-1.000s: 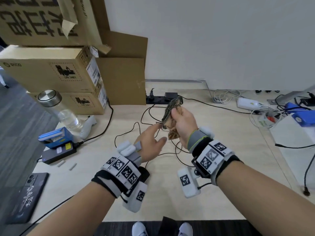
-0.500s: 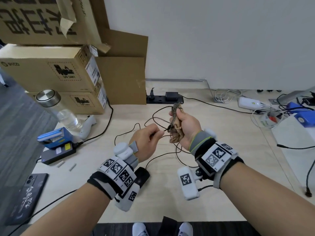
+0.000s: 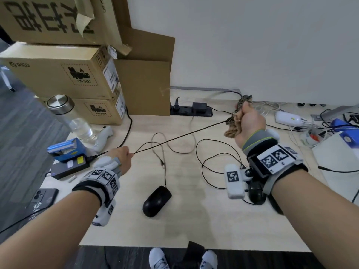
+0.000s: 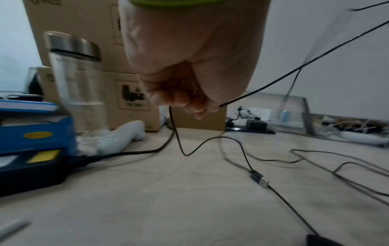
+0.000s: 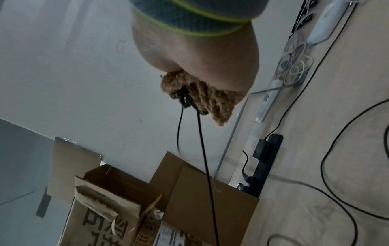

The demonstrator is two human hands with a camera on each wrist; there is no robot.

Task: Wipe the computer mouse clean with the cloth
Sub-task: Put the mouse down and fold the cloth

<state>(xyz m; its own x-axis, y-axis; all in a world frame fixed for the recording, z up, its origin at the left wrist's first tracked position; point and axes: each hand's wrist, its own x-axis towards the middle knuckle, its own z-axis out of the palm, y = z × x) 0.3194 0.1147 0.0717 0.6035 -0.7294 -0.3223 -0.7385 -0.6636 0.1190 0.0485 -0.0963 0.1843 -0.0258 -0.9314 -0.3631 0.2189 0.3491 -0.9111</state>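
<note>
A black computer mouse (image 3: 156, 200) lies on the pale wooden table (image 3: 194, 226), between my two forearms. Its thin black cable (image 3: 180, 135) is stretched taut in the air between my hands. My left hand (image 3: 124, 158) pinches the cable at the left; in the left wrist view my left hand (image 4: 189, 99) is curled round the cable (image 4: 273, 83). My right hand (image 3: 248, 121), raised at the back right, grips a bunched tan and dark patterned cloth (image 3: 233, 125) wrapped round the cable. The right wrist view shows the cloth (image 5: 202, 99) below my fist with the cable (image 5: 206, 149) running out of it.
Stacked cardboard boxes (image 3: 64, 74) fill the back left. A glass bottle (image 3: 73, 119), a blue box (image 3: 66, 150) and a dark phone (image 3: 42, 197) sit at the left. A black power strip (image 3: 191, 110) lies by the wall. Loose cables (image 3: 213, 162) and white devices (image 3: 287, 118) clutter the right.
My hands have moved apart: the left went left and toward me, the right went right and back with the cloth. The cable between them is now taut, and the mouse is uncovered.
</note>
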